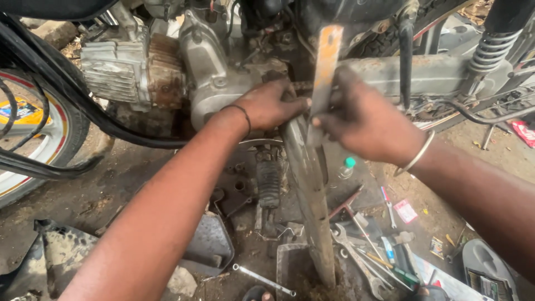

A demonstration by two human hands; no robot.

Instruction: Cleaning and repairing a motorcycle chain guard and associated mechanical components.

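A motorcycle stands before me with its grey engine case (209, 72) and rusty finned cylinder (134, 69) exposed. My left hand (267, 103), with a dark band on the wrist, reaches in beside the engine case and touches the parts there. My right hand (365, 120), wearing a metal bangle, grips a flat metal strip with an orange top (325, 61), held upright near the engine. A long dirty metal cover (309, 189) slopes down from below both hands to the ground.
Spanners and screwdrivers (370, 256) lie scattered on the dirt at lower right, beside a small bottle with a green cap (346, 167). A spanner (264, 280) lies at bottom centre. The front wheel (39, 134) is at left, the rear shock spring (490, 50) at upper right.
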